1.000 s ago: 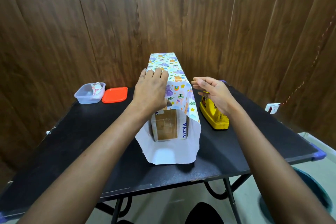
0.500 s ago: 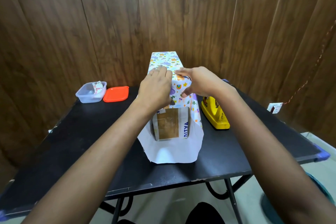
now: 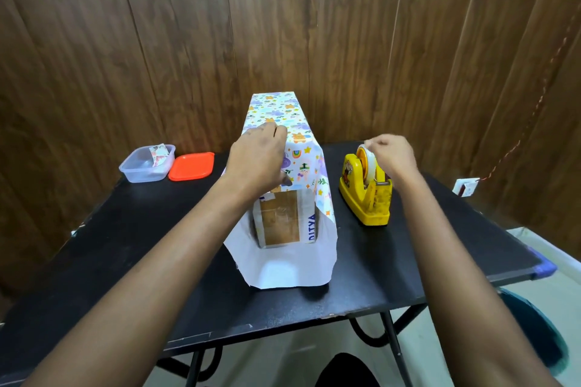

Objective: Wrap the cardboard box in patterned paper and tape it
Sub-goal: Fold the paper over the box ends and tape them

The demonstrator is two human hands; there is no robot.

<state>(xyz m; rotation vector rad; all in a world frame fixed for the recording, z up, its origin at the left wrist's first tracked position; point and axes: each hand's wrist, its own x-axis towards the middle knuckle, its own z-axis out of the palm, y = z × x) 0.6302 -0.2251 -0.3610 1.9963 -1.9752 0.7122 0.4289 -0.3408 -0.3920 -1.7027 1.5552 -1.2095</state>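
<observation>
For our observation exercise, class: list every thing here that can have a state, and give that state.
cardboard box: near end uncovered
patterned paper: draped over box, near end unfolded
left hand: presses paper onto box
right hand: pinches tape at roll
tape dispenser: upright, roll loaded
plastic container: open
orange lid: off, beside container

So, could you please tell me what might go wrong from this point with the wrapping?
1. Only the left hand presses the patterned paper onto the cardboard box; if it eases, the overlap may spring open.
2. The right hand pinches tape at the yellow dispenser, which nothing steadies; a hard pull may drag it.
3. The paper's near end stands open and unfolded, so it could crease.
</observation>
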